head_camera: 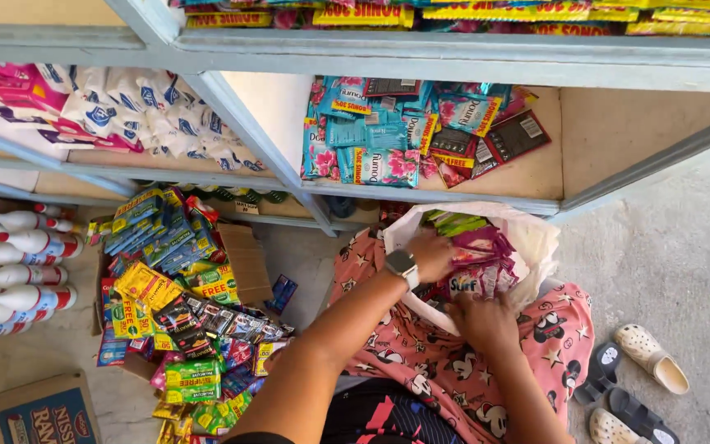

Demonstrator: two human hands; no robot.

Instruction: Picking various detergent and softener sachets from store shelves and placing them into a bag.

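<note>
While the white bag [536, 238] rests on the lap below the shelf [536, 177], the left hand [431, 253] and right hand [482, 321] both grip purple sachets [482, 263] inside it.

A: What carries the goods?
B: A grey shelf [454, 201] bears blue and dark sachets [388, 136]; the concrete floor [667, 247] bears a cardboard box [244, 263], white bottles [18, 271] and sandals [630, 386].
</note>
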